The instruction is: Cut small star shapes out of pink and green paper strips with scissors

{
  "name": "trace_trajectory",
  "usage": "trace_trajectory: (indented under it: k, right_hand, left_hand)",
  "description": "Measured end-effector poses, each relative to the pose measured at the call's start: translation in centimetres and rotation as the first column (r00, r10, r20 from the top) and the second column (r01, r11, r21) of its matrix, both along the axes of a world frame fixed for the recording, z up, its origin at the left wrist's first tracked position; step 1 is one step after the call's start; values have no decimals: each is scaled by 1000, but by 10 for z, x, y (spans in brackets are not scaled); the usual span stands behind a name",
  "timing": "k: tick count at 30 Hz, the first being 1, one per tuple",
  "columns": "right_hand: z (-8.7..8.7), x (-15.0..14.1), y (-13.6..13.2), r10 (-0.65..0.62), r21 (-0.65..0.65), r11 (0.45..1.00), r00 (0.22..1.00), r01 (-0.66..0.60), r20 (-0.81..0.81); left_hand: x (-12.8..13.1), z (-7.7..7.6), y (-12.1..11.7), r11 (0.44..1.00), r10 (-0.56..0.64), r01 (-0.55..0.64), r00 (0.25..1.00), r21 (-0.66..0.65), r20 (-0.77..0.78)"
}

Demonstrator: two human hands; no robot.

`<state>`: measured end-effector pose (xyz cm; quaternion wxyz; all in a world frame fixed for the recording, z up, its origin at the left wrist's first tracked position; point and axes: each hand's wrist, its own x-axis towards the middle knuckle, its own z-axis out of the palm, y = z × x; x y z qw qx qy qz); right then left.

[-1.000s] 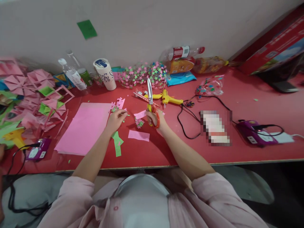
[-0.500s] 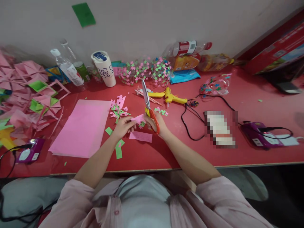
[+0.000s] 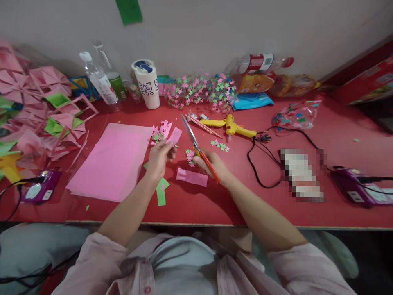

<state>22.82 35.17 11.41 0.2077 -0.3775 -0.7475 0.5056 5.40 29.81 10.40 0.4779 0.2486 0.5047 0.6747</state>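
Note:
My left hand pinches a small strip of pink paper that sticks up past the fingertips. My right hand is closed round the orange and yellow handles of a pair of scissors, whose blades point up and to the left. Between the hands lies a small pile of pink and green paper stars. Just below it is a flat pink paper strip. More cut stars and scraps lie beyond my left hand, and green paper pieces lie under my left wrist.
A stack of pink paper lies at left, beside folded pink paper shapes. A yellow glue gun with a black cord lies at right. Along the wall stand a white cup, a water bottle and star-covered clear bottles.
My left hand has turned upward and drawn away from the scissors with the pink strip. The scissors have tilted further left. The whole view has shifted a little.

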Motion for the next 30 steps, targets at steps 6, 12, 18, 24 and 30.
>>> trace_trajectory:
  k: [6,12,18,24,30]
  right_hand:
    - [4,-1,-4,39,-21,999,998,-38,46]
    - [3,-2,-10,90,-6,996,995,-90,51]
    - [9,-6,-13,97,-63,994,989,-91,110]
    - [13,3,-9,136,-83,988,987,-129,90]
    - [9,18,-11,210,4,977,963,-214,168]
  left_hand:
    - [0,8,-3,999,31,-29,998,38,-46]
    - [-2,11,-6,994,53,-40,991,103,-123]
    - [-5,13,-8,979,76,-41,981,197,-178]
    - [-3,11,-9,975,96,-55,978,213,-186]
    - [-1,9,-8,980,133,-112,983,162,-127]
